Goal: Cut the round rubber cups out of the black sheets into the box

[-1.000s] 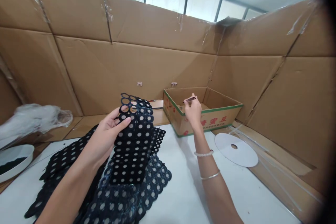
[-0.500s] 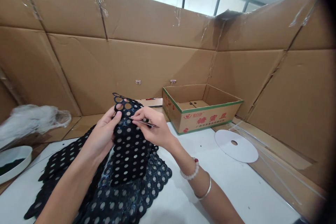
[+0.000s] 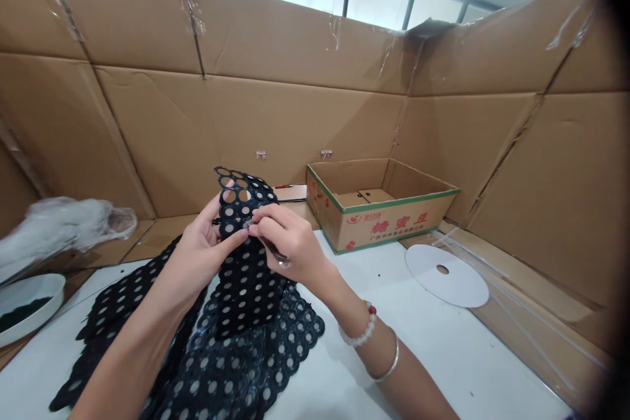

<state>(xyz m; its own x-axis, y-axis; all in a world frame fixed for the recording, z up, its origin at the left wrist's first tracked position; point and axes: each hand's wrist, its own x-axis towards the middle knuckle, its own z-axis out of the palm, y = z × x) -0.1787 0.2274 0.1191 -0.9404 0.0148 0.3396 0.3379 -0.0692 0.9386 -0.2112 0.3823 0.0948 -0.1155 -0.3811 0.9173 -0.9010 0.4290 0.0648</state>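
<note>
While left hand (image 3: 199, 254) fingers pinch black lace (image 3: 246, 289) | right hand (image 3: 291, 244) fingers pinch thin metal tool (image 3: 273, 251)

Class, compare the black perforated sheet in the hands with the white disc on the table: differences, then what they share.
The black perforated sheet is riddled with round holes; the white disc has one hole near its middle. The sheet's top is lifted and bent, held by the left hand, with the right hand pressing a slim metal tool to it; the disc lies flat on the table, untouched. Both are thin, with round holes.
</note>
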